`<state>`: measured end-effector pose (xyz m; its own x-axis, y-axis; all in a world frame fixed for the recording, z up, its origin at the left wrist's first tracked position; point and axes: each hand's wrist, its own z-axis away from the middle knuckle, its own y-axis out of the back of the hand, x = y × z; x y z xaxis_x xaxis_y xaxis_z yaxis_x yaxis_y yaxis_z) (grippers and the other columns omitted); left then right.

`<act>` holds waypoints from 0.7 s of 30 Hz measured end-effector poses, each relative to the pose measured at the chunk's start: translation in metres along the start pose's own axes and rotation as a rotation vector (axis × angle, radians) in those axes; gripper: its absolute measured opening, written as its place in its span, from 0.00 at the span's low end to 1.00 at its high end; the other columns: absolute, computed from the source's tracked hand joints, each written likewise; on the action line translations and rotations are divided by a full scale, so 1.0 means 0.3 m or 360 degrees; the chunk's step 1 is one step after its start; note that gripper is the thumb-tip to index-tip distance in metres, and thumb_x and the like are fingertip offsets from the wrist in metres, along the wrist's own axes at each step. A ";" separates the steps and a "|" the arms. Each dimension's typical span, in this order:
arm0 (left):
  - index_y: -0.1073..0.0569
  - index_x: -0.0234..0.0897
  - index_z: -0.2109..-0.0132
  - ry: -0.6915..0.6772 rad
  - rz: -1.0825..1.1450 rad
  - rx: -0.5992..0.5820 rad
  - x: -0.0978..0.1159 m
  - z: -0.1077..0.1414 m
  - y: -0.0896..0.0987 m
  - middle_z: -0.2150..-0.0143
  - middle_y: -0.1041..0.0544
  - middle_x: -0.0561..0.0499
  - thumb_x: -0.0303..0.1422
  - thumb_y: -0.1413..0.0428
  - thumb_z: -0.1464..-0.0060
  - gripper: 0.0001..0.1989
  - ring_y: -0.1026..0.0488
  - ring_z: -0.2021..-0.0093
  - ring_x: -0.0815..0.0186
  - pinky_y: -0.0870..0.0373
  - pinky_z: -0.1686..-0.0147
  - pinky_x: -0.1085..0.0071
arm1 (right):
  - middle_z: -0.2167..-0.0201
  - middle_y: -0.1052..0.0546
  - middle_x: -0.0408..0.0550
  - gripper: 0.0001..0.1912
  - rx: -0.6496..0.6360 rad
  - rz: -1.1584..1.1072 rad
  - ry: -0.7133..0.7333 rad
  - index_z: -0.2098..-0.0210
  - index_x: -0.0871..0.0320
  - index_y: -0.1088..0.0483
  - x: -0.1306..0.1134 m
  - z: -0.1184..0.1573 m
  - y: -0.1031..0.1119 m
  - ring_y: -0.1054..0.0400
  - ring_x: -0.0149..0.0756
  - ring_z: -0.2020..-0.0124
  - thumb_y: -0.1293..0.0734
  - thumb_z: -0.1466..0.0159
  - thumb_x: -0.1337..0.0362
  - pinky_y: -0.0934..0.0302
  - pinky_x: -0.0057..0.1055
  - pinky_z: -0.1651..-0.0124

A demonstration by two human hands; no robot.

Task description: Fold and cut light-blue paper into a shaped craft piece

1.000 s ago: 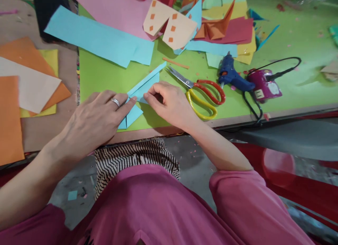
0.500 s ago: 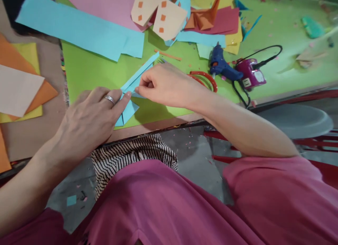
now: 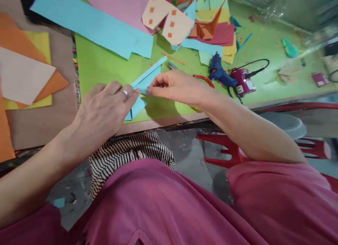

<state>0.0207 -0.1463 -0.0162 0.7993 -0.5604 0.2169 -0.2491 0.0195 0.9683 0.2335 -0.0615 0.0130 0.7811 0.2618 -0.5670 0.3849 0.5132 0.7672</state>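
Notably, the main change over the last second is on the right side. The right hand (image 3: 179,85) and its forearm have swung flatter across the desk (image 3: 105,66), so they now cover much of the scissors (image 3: 203,77), which lay fully in view before. Left hand (image 3: 107,102): unchanged, spread over the folded light-blue paper (image 3: 149,75) and bearing down on its middle.

Paper position: on the green part of the desk, near its front edge; long arm slanting away up and to the right, a short flap showing below the left hand.

Fingers, right: thumb and forefinger bent toward each other, tips at the paper just beside the left fingertip; cannot tell whether they meet or pinch an edge. Fingers, left: laid over the paper from above; cannot tell whether any grip exists underneath.

Reading: the new arm angle seems to serve creasing at the middle fold, with the left hand as anchor. Scissors and glue gun (image 3: 218,68) appear out of use. Fold judged unfinished.
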 end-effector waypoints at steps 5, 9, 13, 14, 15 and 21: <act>0.31 0.41 0.37 0.0075 0.0096 -0.0012 0.002 0.003 -0.005 0.48 0.22 0.41 0.25 0.61 0.31 0.23 0.27 0.46 0.49 0.32 0.49 0.52 | 0.75 0.29 0.38 0.04 0.0107 -0.0101 0.0007 0.67 0.58 0.26 0.016 0.051 -0.033 0.39 0.27 0.72 0.28 0.39 0.65 0.48 0.30 0.64; 0.32 0.37 0.37 0.0091 -0.0031 -0.0084 0.012 0.002 0.010 0.49 0.22 0.40 0.25 0.62 0.30 0.23 0.28 0.47 0.49 0.32 0.51 0.54 | 0.76 0.30 0.38 0.05 0.0333 -0.0144 0.0048 0.69 0.58 0.27 0.030 0.076 -0.087 0.40 0.27 0.73 0.29 0.38 0.64 0.48 0.30 0.64; 0.32 0.34 0.36 0.0006 -0.0327 -0.0104 0.013 -0.001 0.011 0.51 0.22 0.40 0.25 0.62 0.30 0.22 0.27 0.49 0.50 0.31 0.57 0.58 | 0.76 0.29 0.38 0.06 0.0395 -0.0069 0.0061 0.70 0.58 0.29 0.024 0.083 -0.098 0.40 0.27 0.73 0.31 0.37 0.64 0.48 0.30 0.64; 0.32 0.33 0.37 -0.0007 -0.0367 -0.0103 0.011 -0.001 0.009 0.51 0.22 0.39 0.25 0.61 0.30 0.22 0.26 0.50 0.50 0.31 0.58 0.58 | 0.76 0.29 0.38 0.07 0.0390 -0.0035 0.0061 0.71 0.58 0.29 0.022 0.084 -0.096 0.40 0.28 0.72 0.31 0.37 0.63 0.49 0.30 0.64; 0.31 0.33 0.37 -0.0013 -0.0372 -0.0102 0.008 -0.002 0.005 0.52 0.22 0.39 0.24 0.61 0.31 0.22 0.26 0.50 0.49 0.30 0.58 0.58 | 0.76 0.29 0.39 0.08 0.0379 -0.0002 0.0063 0.71 0.58 0.29 0.022 0.084 -0.094 0.39 0.28 0.72 0.31 0.37 0.62 0.49 0.30 0.64; 0.29 0.39 0.37 0.0046 -0.0210 -0.0059 -0.003 -0.010 0.018 0.51 0.21 0.41 0.26 0.60 0.31 0.23 0.25 0.51 0.49 0.28 0.56 0.54 | 0.70 0.27 0.42 0.12 0.0506 -0.0007 0.0249 0.64 0.59 0.29 0.042 0.074 -0.110 0.36 0.30 0.68 0.30 0.34 0.56 0.45 0.30 0.62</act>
<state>0.0202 -0.1431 -0.0109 0.8395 -0.5358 0.0904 -0.1208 -0.0218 0.9924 0.2414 -0.0931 -0.0127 0.7038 0.3948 -0.5906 0.5411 0.2409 0.8057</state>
